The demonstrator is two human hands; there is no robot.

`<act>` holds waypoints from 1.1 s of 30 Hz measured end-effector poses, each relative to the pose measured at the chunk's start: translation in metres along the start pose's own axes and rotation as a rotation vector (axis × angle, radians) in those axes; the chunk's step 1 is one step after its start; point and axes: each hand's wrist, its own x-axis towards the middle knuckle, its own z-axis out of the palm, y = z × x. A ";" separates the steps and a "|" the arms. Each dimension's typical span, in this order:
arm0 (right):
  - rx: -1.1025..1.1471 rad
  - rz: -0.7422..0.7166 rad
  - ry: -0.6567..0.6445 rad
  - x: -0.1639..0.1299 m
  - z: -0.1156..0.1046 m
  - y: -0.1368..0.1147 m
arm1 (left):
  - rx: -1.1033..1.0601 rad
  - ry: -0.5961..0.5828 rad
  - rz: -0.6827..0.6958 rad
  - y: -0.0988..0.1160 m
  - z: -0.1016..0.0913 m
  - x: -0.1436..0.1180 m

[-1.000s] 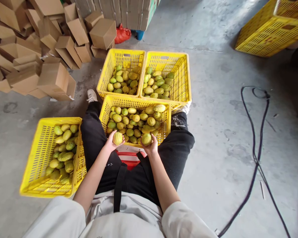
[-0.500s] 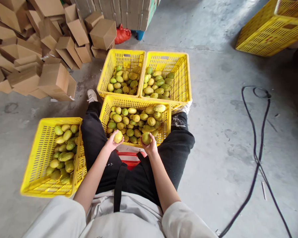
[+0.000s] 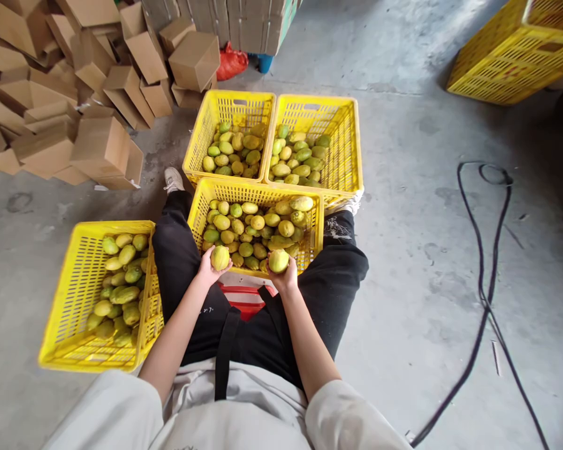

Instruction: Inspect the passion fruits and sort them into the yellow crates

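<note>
My left hand (image 3: 209, 269) is closed around a yellow-green oval fruit (image 3: 220, 257), held from below and the side. A similar rounded fruit (image 3: 278, 260) rests in the curled fingers of my right hand (image 3: 288, 278). Both hands are over the near edge of a yellow slatted plastic crate (image 3: 319, 234) between my legs. Inside that crate lie many loose fruits (image 3: 258, 222), ranging from yellow to green, some round and some long. My fingers partly hide the undersides of the two held fruits.
Two more yellow crates of fruit, a left one (image 3: 192, 137) and a right one (image 3: 349, 144), stand beyond. Another fruit crate (image 3: 70, 294) is by my left leg. Cardboard boxes (image 3: 106, 147) are heaped at far left. A black cable (image 3: 481, 262) loops across the floor at right.
Both fruits have been turned in my hands and show different sides. The right one now shows a paler yellow-green face. My hands have stayed at nearly the same place.
</note>
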 end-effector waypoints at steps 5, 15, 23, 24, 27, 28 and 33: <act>-0.081 0.092 0.036 0.007 -0.004 0.003 | 0.003 -0.057 -0.004 -0.002 0.000 -0.001; -0.132 -0.013 -0.053 -0.003 0.006 0.006 | 0.064 -0.011 0.020 0.000 0.005 -0.004; -0.143 -0.039 -0.022 -0.005 0.007 0.009 | 0.069 -0.059 0.005 -0.005 0.007 -0.006; -0.151 -0.019 -0.027 -0.006 0.007 0.008 | 0.070 -0.034 -0.003 -0.005 0.007 -0.006; -0.168 0.038 -0.062 -0.008 0.007 0.006 | 0.061 0.030 -0.009 -0.005 0.009 -0.006; -0.173 0.047 -0.086 -0.008 0.007 0.005 | 0.050 0.013 -0.021 -0.004 0.009 -0.006; -0.196 0.066 -0.123 -0.008 0.009 0.004 | -0.024 -0.110 -0.047 -0.001 0.005 -0.002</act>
